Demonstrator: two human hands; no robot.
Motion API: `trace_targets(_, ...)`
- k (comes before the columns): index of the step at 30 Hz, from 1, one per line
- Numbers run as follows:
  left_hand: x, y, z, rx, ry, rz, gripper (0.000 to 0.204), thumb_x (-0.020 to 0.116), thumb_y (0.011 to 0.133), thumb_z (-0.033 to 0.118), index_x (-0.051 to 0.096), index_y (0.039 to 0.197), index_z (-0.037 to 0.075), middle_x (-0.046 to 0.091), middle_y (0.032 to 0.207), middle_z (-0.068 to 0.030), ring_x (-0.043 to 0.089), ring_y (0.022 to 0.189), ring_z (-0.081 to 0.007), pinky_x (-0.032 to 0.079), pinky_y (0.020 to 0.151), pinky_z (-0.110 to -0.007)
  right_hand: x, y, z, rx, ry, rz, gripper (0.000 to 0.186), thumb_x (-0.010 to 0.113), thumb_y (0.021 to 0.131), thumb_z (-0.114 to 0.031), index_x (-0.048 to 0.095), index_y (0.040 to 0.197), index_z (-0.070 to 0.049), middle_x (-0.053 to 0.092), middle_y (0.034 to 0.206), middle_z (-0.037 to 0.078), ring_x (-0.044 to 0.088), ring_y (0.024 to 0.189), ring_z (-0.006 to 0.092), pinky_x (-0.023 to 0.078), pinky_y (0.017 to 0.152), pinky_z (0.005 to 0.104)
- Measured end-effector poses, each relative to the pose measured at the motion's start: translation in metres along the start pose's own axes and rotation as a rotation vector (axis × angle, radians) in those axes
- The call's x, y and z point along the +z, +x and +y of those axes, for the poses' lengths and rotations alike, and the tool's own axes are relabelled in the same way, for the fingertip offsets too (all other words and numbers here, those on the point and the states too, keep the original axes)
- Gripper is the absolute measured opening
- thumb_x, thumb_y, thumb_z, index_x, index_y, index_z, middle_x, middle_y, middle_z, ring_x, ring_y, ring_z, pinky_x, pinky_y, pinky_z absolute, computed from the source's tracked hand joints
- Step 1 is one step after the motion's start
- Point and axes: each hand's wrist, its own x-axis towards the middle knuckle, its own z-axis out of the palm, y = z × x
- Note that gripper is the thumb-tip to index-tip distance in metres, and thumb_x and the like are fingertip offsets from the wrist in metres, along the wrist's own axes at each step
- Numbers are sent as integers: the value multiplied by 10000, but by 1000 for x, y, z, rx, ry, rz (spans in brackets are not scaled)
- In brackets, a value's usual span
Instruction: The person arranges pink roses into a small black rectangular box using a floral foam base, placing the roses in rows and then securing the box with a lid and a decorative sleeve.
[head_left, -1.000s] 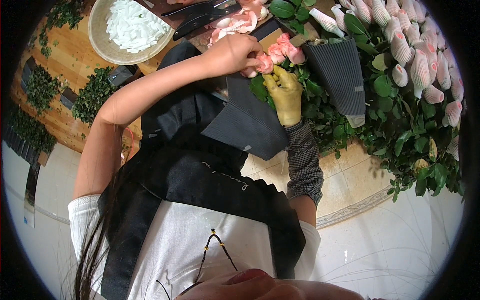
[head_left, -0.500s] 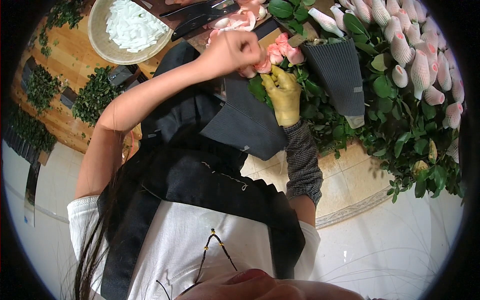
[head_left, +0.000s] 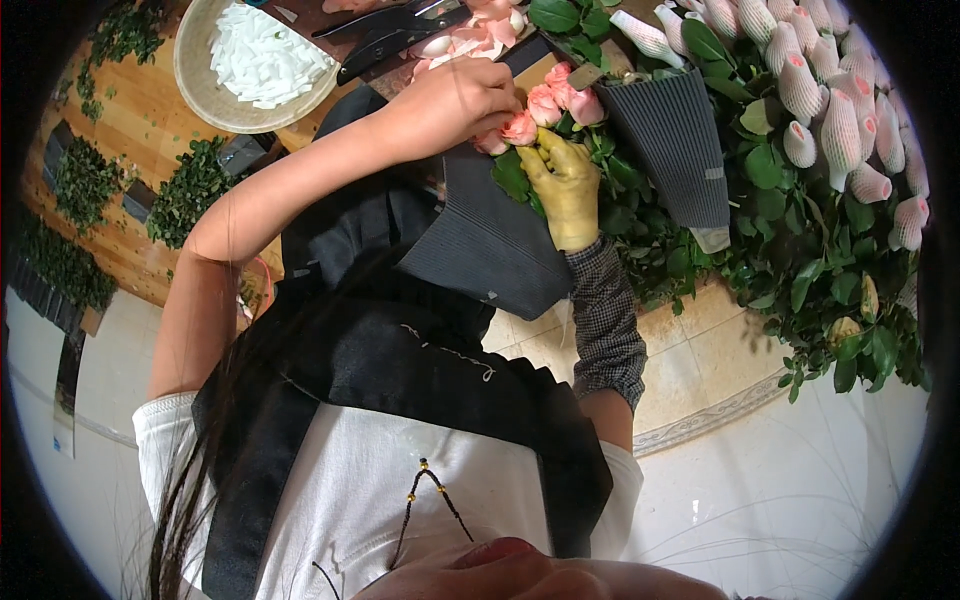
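My bare left hand [head_left: 462,102] reaches over a row of pink roses [head_left: 519,128], its fingers bent and pressed together against the bloom at the near left; the fingertips are partly hidden. In a yellow glove, my right hand [head_left: 563,185] curls its fingers just below the same blooms, closed on a rose near its head. More pink roses [head_left: 583,105] sit just beyond the glove. A dark grey ribbed sheet [head_left: 490,240] lies beneath my hands, and a second ribbed grey wrap [head_left: 668,150] stands to the right with leaves around it.
Many roses in white foam nets [head_left: 800,80] fill the upper right above dense green leaves [head_left: 770,220]. At the upper left stands a round basket [head_left: 190,75] of small white pieces. Black-handled cutters [head_left: 395,40] lie beside loose pink petals [head_left: 480,40]. Bundled foliage [head_left: 190,190] stands on the wooden floor.
My left hand has come down from a raised pinch above the blooms and its fingers now rest against a rose. My gloved right hand has hardly moved.
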Motion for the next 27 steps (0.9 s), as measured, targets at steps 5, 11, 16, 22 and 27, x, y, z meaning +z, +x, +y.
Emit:
trace_targets(5,-4,7,-5,125,121,-42,159,705,801,100,692,944,29,643,938,-75,649,884,-278,528,758,-371,1,-1,3,-27,8,17,276,791,811,-149,720,1064,-63,668,781,88,600,741,242,504,715,364)
trace_targets(11,-10,3,-6,-75,322,84,176,676,860,177,668,955,30,662,896,-96,659,825,-323,532,703,-407,1,0,1,-64,-8,17,276,788,814,-133,716,1071,-63,667,777,82,600,733,239,504,701,361)
trace_targets(16,-28,-6,-3,-264,297,78,192,684,900,210,679,889,19,677,865,-121,660,774,-356,533,672,-426,5,0,3,-174,-90,72,290,781,820,-299,684,1032,-126,677,787,86,656,733,311,536,664,419)
trace_targets(22,-10,13,-5,318,146,-173,287,792,764,272,683,971,105,593,966,-43,596,875,-257,485,756,-374,-9,7,-23,-216,-564,-140,352,746,839,-380,673,1053,-109,677,749,68,656,700,279,531,642,410)
trace_targets(27,-12,16,-7,356,327,-316,319,775,762,305,684,978,89,546,1028,-62,533,983,-270,446,854,-401,-24,1,-18,-150,-387,197,286,682,880,-409,650,887,-125,695,720,93,687,649,285,548,610,417)
